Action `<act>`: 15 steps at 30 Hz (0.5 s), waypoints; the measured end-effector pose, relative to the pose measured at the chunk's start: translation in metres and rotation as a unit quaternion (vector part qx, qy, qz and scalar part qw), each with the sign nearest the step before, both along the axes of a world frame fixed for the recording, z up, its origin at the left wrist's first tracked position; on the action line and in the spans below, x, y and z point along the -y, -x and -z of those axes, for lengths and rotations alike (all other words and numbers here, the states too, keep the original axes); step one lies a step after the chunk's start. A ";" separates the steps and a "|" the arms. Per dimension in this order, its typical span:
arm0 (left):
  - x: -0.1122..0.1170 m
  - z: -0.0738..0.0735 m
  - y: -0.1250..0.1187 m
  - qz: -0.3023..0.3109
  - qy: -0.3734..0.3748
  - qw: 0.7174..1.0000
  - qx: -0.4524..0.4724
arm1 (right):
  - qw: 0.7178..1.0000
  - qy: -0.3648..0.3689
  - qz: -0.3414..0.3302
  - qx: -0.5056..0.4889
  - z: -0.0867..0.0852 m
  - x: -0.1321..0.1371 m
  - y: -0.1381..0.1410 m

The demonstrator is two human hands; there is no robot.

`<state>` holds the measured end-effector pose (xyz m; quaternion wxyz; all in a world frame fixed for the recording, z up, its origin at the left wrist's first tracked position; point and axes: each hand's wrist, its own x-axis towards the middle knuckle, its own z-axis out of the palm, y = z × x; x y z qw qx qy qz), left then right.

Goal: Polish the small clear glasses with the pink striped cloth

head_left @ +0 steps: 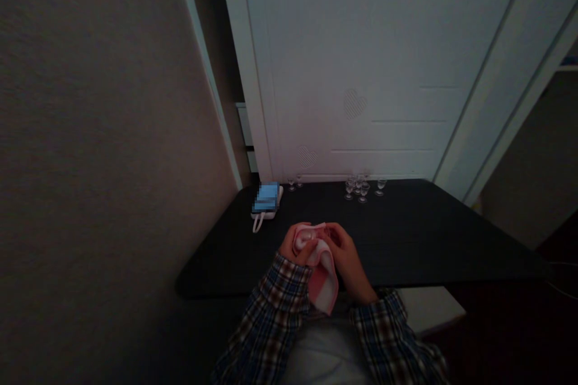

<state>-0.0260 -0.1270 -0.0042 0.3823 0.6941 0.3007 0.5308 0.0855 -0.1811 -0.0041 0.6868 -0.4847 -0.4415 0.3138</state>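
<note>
A pink-and-white cloth (323,286) is bunched between my two hands above the near edge of the dark table, its loose end hanging down. My left hand (292,246) is closed around the bunched part, the thumb lying over it. From the other side, my right hand (341,246) pinches the cloth with bent fingers. A pale, shiny shape shows in the folds near my left thumb; it may be a small glass, but I cannot make it out. Several small stemmed glasses (363,192) stand upright beyond my hands, and one more stemmed glass (291,184) stands farther left.
A phone (266,197) with a lit, blurred screen rests on a white block with a looped strap at the table's back left. The dark table (428,234) meets a white panel (383,48) behind. A wall (112,132) rises on the left.
</note>
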 end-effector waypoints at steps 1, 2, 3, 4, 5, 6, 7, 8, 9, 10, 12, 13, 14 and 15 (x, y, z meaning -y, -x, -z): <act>0.000 0.000 0.000 0.000 -0.003 1.000 0.008 | 1.000 -0.001 0.001 0.000 0.000 0.000 0.000; 0.000 0.000 0.000 0.000 -0.004 1.000 0.014 | 1.000 0.000 0.000 -0.001 0.001 -0.001 0.000; 0.000 0.000 0.000 -0.003 -0.002 1.000 0.018 | 1.000 0.001 -0.001 -0.004 0.001 -0.001 0.000; 0.000 -0.001 0.000 -0.008 0.003 1.000 0.020 | 1.000 0.002 -0.004 -0.008 0.001 -0.001 0.000; 0.001 -0.001 0.000 -0.013 0.009 1.000 0.020 | 1.000 0.003 -0.006 -0.012 0.002 -0.001 0.000; 0.001 -0.001 0.000 -0.017 0.017 1.000 0.020 | 1.000 0.004 -0.009 -0.014 0.002 -0.001 0.000; 0.001 -0.002 0.000 -0.018 0.023 0.999 0.022 | 1.000 0.005 -0.011 -0.015 0.002 -0.001 0.000; 0.002 -0.002 0.001 -0.017 0.029 0.999 0.026 | 1.000 0.005 -0.013 -0.014 0.003 -0.001 0.000; 0.002 -0.002 0.001 -0.013 0.033 0.999 0.029 | 1.000 0.004 -0.014 -0.013 0.003 -0.001 0.000; 0.002 -0.003 0.001 -0.012 0.036 0.999 0.029 | 1.000 0.003 -0.015 -0.011 0.003 -0.001 0.000; 0.003 -0.003 0.000 -0.013 0.042 0.999 0.016 | 1.000 0.001 -0.013 -0.008 0.003 0.000 0.000; 0.003 -0.003 0.000 -0.011 0.045 0.999 0.007 | 1.000 0.001 -0.010 -0.008 0.002 0.000 0.000; 0.004 -0.004 0.000 -0.006 0.048 0.999 0.000 | 1.000 0.002 -0.006 -0.008 0.002 0.000 -0.001; 0.004 -0.004 -0.001 0.000 0.051 0.999 -0.003 | 1.000 0.003 -0.003 -0.008 0.002 0.000 -0.001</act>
